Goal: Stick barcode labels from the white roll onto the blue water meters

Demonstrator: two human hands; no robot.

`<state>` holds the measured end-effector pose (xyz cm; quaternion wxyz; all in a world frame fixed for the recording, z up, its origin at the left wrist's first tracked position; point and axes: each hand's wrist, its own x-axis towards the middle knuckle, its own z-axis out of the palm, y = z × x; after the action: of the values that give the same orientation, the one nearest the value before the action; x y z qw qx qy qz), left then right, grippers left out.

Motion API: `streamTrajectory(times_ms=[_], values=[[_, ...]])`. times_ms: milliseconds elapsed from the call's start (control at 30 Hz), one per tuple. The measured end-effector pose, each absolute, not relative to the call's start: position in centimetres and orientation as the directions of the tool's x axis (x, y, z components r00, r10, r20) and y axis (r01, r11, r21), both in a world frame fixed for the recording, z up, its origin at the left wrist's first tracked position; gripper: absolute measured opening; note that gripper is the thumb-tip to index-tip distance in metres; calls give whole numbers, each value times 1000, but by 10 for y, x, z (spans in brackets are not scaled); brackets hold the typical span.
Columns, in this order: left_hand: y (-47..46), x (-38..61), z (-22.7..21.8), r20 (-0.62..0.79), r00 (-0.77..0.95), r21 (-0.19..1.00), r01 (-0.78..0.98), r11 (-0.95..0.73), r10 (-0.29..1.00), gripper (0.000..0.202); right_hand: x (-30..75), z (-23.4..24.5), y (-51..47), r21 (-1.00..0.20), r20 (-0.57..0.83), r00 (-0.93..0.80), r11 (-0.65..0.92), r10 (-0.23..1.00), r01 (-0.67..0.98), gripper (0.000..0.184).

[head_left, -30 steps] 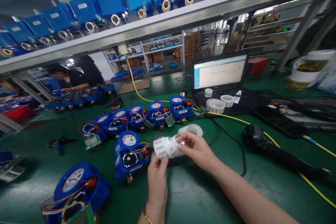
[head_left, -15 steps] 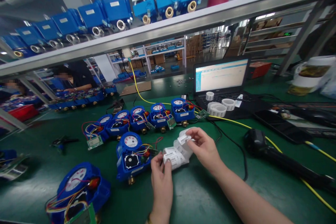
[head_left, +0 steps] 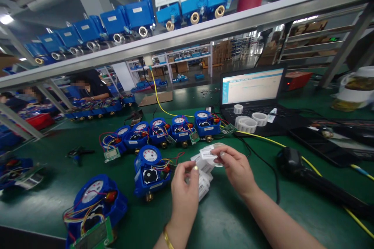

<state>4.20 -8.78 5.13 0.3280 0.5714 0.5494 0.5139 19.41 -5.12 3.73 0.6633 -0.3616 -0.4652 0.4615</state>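
Observation:
My left hand (head_left: 184,188) grips a white strip of barcode labels (head_left: 203,181) that curls down beside its fingers. My right hand (head_left: 236,167) pinches a single white label (head_left: 208,152) lifted off the strip's upper end. Both hands hover over the green bench (head_left: 224,218), just right of an open blue water meter (head_left: 150,171) with a round dial and coloured wires. A row of similar blue meters (head_left: 163,132) stands behind it.
A black handheld scanner (head_left: 298,169) on a cable lies to the right. An open laptop (head_left: 253,97) with label rolls (head_left: 247,123) sits behind. Another blue meter (head_left: 93,212) is at front left. Other people work at the far left. A shelf overhead carries more meters (head_left: 125,17).
My right hand has peeled one label off the strip and lifted it up and away. My left hand has drawn the strip lower and nearer. The view has shifted left slightly.

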Motion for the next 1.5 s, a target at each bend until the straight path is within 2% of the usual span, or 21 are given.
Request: streamTrajectory(times_ms=[67, 133, 233, 367, 467, 533, 733, 833, 967, 1067, 1167, 1300, 1400, 1467, 1500], values=[[-72, 47, 62, 74, -29, 993, 96, -70, 997, 43, 197, 38, -54, -907, 362, 115, 378, 925, -187, 18], [-56, 51, 68, -39, 70, 996, -80, 45, 997, 40, 197, 40, -56, -903, 418, 72, 423, 906, -81, 20], [-39, 54, 69, -37, 97, 980, -193, 55, 995, 26, 193, 42, -55, -897, 442, 63, 442, 895, 15, 20], [-31, 53, 67, 84, 95, 974, -219, -61, 992, 31, 187, 37, -46, -919, 365, 223, 388, 904, -66, 16], [-30, 51, 60, 174, 139, 969, -202, -144, 975, 36, 185, 32, -40, -933, 307, 215, 338, 927, -122, 25], [-30, 49, 54, 228, 143, 968, -142, -208, 963, 36, 186, 30, -39, -938, 318, 175, 336, 932, -83, 27], [-32, 40, 47, 399, 119, 901, 132, -413, 909, 23, 187, 33, -43, -896, 436, 129, 416, 891, 156, 13], [-32, 37, 47, 420, 109, 895, 119, -431, 901, 10, 186, 36, -44, -851, 505, 107, 473, 857, 226, 8], [-31, 36, 45, 406, 103, 908, 70, -414, 908, 12, 184, 38, -46, -796, 573, 62, 537, 817, 280, 10], [-31, 37, 44, 432, 105, 897, 56, -439, 896, 12, 183, 39, -45, -863, 494, 134, 465, 859, 200, 10], [-32, 37, 45, 491, 120, 861, 85, -502, 863, 8, 183, 37, -42, -951, 298, 165, 308, 940, -37, 17], [-33, 37, 45, 567, 165, 789, 173, -590, 807, 9, 183, 31, -35, -950, 115, 136, 150, 984, -275, 22], [-34, 37, 44, 596, 176, 746, 238, -622, 783, 10, 183, 26, -30, -934, 66, 69, 86, 995, -346, 34], [-35, 39, 43, 598, 166, 738, 268, -619, 784, 9, 184, 27, -29, -936, 85, 65, 102, 994, -338, 43], [-35, 39, 43, 591, 164, 740, 281, -611, 790, 9, 184, 27, -29, -943, 105, 88, 127, 991, -309, 41]])
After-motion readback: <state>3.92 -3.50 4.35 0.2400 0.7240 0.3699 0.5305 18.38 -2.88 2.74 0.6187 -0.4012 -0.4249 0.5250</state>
